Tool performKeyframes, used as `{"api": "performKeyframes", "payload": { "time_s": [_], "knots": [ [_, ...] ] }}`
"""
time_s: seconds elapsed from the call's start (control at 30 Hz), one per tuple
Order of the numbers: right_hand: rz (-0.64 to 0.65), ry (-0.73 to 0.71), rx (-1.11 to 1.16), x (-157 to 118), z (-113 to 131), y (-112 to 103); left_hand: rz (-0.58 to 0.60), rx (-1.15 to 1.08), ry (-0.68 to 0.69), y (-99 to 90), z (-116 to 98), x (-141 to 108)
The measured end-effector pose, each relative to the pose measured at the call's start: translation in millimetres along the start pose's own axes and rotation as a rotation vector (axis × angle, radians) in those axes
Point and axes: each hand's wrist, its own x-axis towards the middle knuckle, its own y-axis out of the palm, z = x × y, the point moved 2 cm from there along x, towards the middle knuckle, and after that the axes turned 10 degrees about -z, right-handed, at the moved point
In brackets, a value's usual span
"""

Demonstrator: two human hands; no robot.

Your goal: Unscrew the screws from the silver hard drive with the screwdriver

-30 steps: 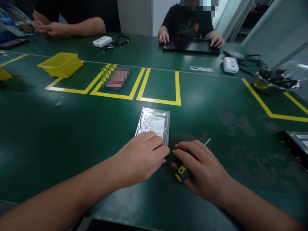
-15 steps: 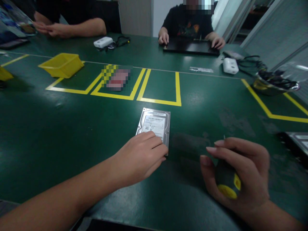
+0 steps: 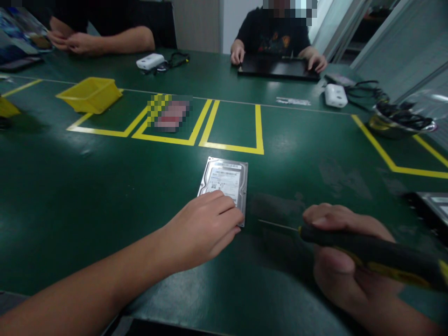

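A silver hard drive [image 3: 226, 182] with a white label lies flat on the green table. My left hand [image 3: 206, 224] reaches over its near end, fingers curled down at the right edge, hiding that part of it. To the right, my right hand [image 3: 350, 266] is closed round a screwdriver [image 3: 367, 254] with a black and yellow handle. Its thin shaft points left towards the hard drive, and its tip stops short of the drive.
A yellow bin [image 3: 93, 98] stands near yellow tape outlines [image 3: 233, 148]. A bowl of cables [image 3: 395, 123] sits at the right, above another drive-like device [image 3: 432, 210]. Two people sit across the table [image 3: 105, 200]; one touches a black panel [image 3: 278, 69].
The screwdriver has swung from upright, handle end towards me, to nearly level, shaft pointing left. My right fingers have shifted around its handle. My left hand and the hard drive stay put.
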Motion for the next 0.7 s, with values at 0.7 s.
{"api": "performKeyframes", "payload": {
  "time_s": [0.7],
  "knots": [
    [0.063,0.161,0.098,0.2,-1.2,10.4,0.023,-0.107,-0.114,1.9,2.3,1.3]
  ]
}}
